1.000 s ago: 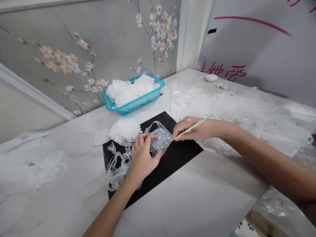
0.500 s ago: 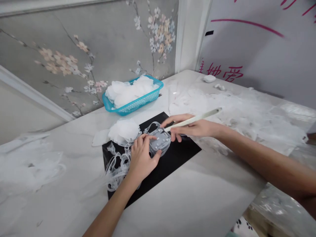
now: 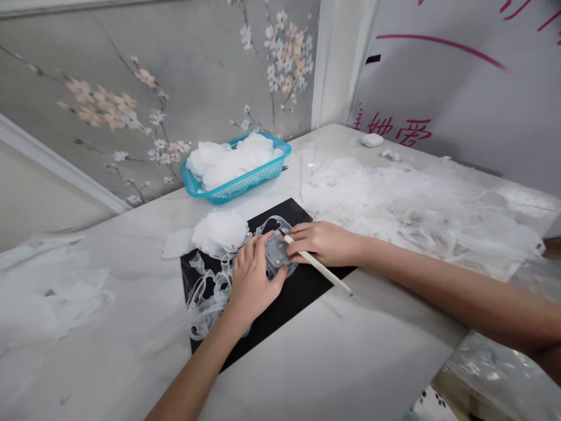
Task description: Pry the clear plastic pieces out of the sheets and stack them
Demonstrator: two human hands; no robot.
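My left hand [image 3: 252,275] lies with fingers apart on a translucent grey, plate-like piece [image 3: 276,251] with small round studs, pressing its left and near sides. In my right hand [image 3: 326,241] is a slim white pen-shaped tool [image 3: 326,272]; its dark pointed tip is at the far edge of the piece and its tail slants toward me. My right fingers are at the piece's right side, partly covering it. Beneath is a black mat [image 3: 307,292]. Curled clear offcut strips [image 3: 210,292] lie left of my left hand, and a pile of thin white pieces [image 3: 221,231] sits beyond it.
A blue basket [image 3: 249,186] full of white pieces stands at the back by the wall. Heaps of translucent scraps cover the right [image 3: 416,199] and left [image 3: 48,286] of the table. A small white case [image 3: 371,140] sits near the far corner.
My right hand has turned and come down nearer the mat. The tool's tail has swung from up-right to down-right, and its tip has shifted slightly left. My left hand stays put.
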